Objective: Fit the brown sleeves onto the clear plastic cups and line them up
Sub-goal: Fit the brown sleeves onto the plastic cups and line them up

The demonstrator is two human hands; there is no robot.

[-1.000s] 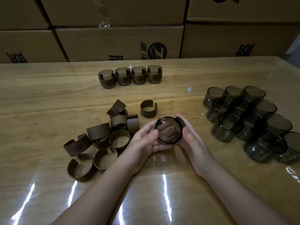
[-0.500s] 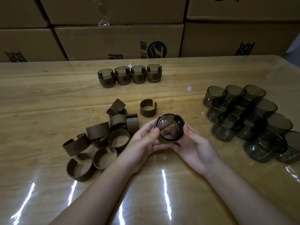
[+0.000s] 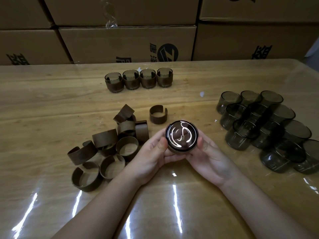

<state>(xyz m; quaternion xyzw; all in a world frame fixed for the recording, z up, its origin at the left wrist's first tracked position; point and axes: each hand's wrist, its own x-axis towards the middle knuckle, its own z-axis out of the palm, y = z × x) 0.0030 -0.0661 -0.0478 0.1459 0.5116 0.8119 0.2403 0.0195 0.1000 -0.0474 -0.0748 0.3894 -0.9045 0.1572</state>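
left grip (image 3: pixel 151 152): fingers curled | right grip (image 3: pixel 209 155): fingers curled

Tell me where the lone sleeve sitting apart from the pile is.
In the head view, the lone sleeve stands on the table near centre, just right of the sleeve pile and just beyond the held cup.

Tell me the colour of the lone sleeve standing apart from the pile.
Dark brown sleeve, plain, seen in the head view.

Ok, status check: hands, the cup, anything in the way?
Left hand and right hand both gripping one cup with a sleeve on it, above the table. Four sleeved cups lined up at back. Nothing blocking.
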